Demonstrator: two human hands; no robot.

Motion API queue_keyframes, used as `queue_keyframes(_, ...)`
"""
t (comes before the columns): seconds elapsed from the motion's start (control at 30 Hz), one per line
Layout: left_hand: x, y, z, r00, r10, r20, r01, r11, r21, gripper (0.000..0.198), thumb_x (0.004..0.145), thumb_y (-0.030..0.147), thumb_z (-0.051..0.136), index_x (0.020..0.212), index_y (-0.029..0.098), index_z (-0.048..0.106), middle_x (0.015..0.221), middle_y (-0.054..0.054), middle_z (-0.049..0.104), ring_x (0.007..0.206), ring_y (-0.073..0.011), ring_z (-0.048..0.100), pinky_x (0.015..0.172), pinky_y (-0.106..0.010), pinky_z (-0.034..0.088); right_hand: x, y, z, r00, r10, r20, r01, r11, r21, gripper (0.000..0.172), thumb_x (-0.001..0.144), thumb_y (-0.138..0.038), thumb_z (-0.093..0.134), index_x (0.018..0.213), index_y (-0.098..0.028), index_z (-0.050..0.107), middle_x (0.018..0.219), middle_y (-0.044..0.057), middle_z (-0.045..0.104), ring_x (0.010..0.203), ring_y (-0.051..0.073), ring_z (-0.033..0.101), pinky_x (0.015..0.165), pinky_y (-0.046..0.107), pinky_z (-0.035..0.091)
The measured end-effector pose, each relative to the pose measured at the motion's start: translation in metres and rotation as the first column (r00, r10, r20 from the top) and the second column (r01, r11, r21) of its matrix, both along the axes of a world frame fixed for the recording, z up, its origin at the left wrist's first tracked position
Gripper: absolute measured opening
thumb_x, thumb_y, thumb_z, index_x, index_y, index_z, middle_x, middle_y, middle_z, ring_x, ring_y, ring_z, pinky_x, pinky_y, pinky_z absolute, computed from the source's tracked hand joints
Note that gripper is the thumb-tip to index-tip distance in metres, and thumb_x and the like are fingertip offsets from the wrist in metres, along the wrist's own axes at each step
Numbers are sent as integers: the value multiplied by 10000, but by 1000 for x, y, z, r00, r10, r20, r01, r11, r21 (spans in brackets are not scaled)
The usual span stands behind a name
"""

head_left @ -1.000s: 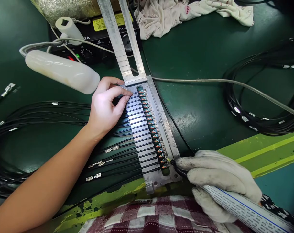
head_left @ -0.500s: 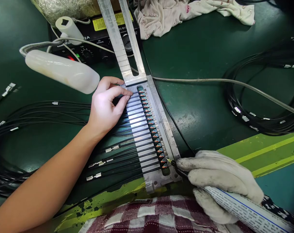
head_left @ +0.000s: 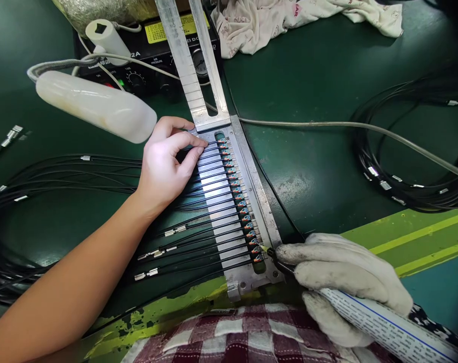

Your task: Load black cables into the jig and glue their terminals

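Note:
My left hand (head_left: 171, 160) is bare, its thumb and forefinger pinched together on a black cable (head_left: 212, 143) at the far end of a metal fixture (head_left: 223, 242). Black cables lie side by side across this fixture, their stripped orange and blue wire ends (head_left: 246, 218) lined up over a long slot. In a white glove, my right hand (head_left: 345, 275) grips a dispensing syringe (head_left: 387, 322) with a printed label. The syringe's thin yellow tip reaches the wire ends near the fixture's close end; exact contact is too small to tell.
A slotted metal arm (head_left: 187, 70) rises from the fixture's far end. Behind it stands a black dispenser box (head_left: 153, 75) with dials. A white lamp (head_left: 96, 106) hangs left of it. Coiled cables (head_left: 383, 186) lie right, a cloth (head_left: 251, 25) at the back.
Both hands hold practically the same positions, and the syringe tip stays by the same wire ends. The view has shifted very slightly.

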State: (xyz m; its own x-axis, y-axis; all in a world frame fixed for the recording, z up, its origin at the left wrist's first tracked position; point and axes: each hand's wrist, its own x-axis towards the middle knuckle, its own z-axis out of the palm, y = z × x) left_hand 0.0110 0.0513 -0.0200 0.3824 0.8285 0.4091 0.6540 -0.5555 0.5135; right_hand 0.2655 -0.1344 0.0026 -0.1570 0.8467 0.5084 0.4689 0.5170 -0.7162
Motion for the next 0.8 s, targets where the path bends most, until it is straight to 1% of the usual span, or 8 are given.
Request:
queue_keyframes(0.17,0,0,0,1000,-7,0,7,1000,-2,89,905,281,606,906,266,693,1123,-19,607,989,-220,604,994,-492,508,-1,1,-2,999,18,-34,-17,1000,14,196,769,-138,645,956,-146,700,1021,80,746,845,196,728,810,326,597)
queue_keyframes(0.33,1,0,0,1000,-4,14,4,1000,-2,82,896,272,614,886,271,695,1110,-22,608,969,-222,612,981,-476,515,0,1,-3,999,23,-34,-22,1000,13,207,769,-139,642,968,-155,695,1034,76,745,848,197,728,801,331,596)
queue_keyframes(0.6,1,0,-1,1000,4,24,-4,1000,9,87,885,262,612,880,285,696,1111,-17,611,969,-231,617,962,-475,519,1,4,-2,997,73,-17,-72,997,31,212,758,-117,648,965,-115,696,1053,91,736,894,189,722,865,312,574)
queue_keyframes(0.7,1,0,-1,999,-2,35,2,1000,14,90,879,261,614,875,283,700,1105,-32,615,980,-246,619,954,-483,519,2,4,-3,998,56,-13,-56,997,49,232,748,-128,665,978,-114,693,1054,98,737,896,201,725,849,317,583)
queue_keyframes(0.8,1,0,0,999,1,36,-1,1000,5,94,879,280,605,868,294,697,1105,-31,620,1018,-263,608,956,-498,516,3,0,-1,1000,17,-9,-16,998,69,244,757,-158,661,999,-158,693,1068,80,738,862,213,731,807,343,606)
